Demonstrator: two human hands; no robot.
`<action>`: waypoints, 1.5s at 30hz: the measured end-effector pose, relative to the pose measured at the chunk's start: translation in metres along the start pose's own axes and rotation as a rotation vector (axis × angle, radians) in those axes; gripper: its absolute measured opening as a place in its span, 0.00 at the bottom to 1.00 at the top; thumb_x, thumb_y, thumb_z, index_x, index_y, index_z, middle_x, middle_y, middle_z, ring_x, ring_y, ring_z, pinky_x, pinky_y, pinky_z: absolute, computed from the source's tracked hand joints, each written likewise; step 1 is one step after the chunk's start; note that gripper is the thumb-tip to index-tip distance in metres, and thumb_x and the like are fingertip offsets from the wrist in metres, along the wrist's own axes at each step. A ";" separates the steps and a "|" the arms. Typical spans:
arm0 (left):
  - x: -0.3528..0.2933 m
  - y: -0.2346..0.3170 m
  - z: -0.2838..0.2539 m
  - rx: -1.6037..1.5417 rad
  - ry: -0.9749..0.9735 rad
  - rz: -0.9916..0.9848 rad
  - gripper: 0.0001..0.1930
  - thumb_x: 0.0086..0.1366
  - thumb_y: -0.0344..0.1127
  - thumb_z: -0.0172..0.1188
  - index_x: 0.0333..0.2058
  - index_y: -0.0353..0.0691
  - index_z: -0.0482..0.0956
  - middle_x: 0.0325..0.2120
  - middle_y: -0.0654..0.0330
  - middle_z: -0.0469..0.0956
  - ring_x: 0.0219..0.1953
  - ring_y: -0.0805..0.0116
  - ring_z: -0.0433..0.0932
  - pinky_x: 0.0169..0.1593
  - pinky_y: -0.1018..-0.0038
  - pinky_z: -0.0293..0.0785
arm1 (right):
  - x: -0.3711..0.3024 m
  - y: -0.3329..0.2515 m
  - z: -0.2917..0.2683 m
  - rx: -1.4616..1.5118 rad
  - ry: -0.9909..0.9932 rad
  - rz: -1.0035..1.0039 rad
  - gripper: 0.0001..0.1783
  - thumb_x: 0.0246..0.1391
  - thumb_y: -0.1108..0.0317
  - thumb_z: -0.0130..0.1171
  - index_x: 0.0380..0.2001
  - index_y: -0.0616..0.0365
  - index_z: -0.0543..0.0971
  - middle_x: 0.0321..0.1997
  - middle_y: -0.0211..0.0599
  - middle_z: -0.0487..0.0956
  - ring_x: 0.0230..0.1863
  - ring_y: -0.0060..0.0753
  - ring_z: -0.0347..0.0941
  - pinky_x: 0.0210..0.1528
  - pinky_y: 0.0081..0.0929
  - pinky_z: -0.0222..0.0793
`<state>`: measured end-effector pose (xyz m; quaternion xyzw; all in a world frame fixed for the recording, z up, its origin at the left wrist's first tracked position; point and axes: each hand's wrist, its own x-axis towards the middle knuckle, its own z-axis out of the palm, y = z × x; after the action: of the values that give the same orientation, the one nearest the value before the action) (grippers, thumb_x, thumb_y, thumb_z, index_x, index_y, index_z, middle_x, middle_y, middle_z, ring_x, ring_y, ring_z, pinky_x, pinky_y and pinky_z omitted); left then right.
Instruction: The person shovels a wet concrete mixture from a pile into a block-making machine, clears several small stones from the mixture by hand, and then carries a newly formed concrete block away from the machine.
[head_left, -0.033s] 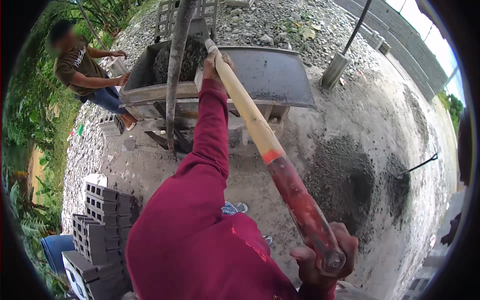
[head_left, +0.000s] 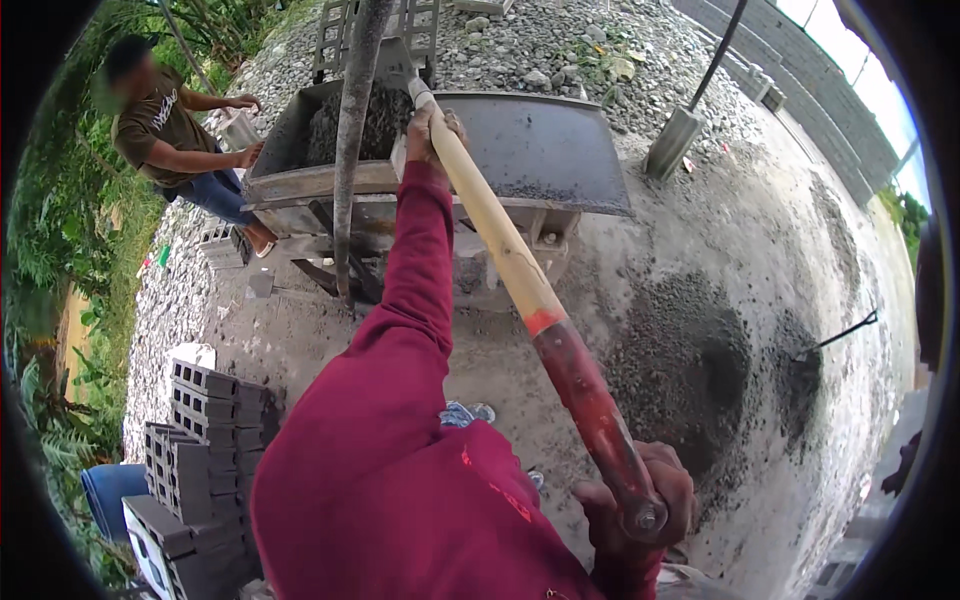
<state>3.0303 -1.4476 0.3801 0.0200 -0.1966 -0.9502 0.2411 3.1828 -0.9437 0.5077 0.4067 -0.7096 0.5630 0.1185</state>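
I hold a long-handled shovel (head_left: pixel 500 235) with both hands. High on the pale wooden shaft, just below the metal socket, my left hand (head_left: pixel 430 135) is closed around it. My right hand (head_left: pixel 645 500) grips the worn red end near the bolt. The grey shovel blade (head_left: pixel 396 60) is at the far side of a metal hopper (head_left: pixel 270 130), above the dark gravelly mix (head_left: pixel 385 115) in it. A flat metal tray (head_left: pixel 545 145) adjoins the hopper on the right, beyond the shaft. A slanting metal pole (head_left: pixel 356 130) partly hides the hopper.
At the left, a co-worker (head_left: pixel 165 120) stands with one hand at the hopper's edge. Stacked hollow blocks (head_left: pixel 195 470) rise at lower left. Right of me lie a dark mix pile (head_left: pixel 670 350) and another shovel (head_left: pixel 845 330). A post in a concrete base (head_left: pixel 672 145) stands beyond.
The shovel's red end and my right hand have shifted slightly left and up. My left hand stays on the upper shaft, and the blade has barely moved.
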 end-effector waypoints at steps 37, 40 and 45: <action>-0.389 -0.855 -0.071 0.632 0.504 -1.611 0.12 0.50 0.45 0.54 0.26 0.46 0.64 0.16 0.61 0.66 0.14 0.65 0.67 0.21 0.63 0.67 | -0.343 0.089 -0.245 -0.531 1.582 1.219 0.19 0.48 0.58 0.54 0.36 0.62 0.71 0.24 0.36 0.71 0.27 0.32 0.69 0.34 0.33 0.65; -0.335 -0.846 -0.082 0.850 0.523 -1.505 0.15 0.50 0.51 0.52 0.24 0.46 0.64 0.13 0.63 0.64 0.13 0.66 0.66 0.19 0.64 0.64 | -0.354 0.128 -0.240 0.673 2.010 1.259 0.18 0.46 0.71 0.54 0.42 0.64 0.68 0.24 0.36 0.70 0.20 0.28 0.68 0.26 0.30 0.69; -0.299 -0.837 -0.144 1.266 0.516 -1.386 0.19 0.53 0.48 0.54 0.30 0.37 0.65 0.15 0.56 0.69 0.14 0.62 0.72 0.17 0.65 0.70 | -0.346 0.205 -0.218 0.464 1.873 1.474 0.20 0.45 0.72 0.55 0.44 0.65 0.66 0.22 0.37 0.70 0.14 0.26 0.64 0.16 0.27 0.66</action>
<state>2.9367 -0.6862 -0.0903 0.4647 -0.5568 -0.5664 -0.3915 3.1955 -0.5877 0.2207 -0.6474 -0.2927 0.6850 0.1612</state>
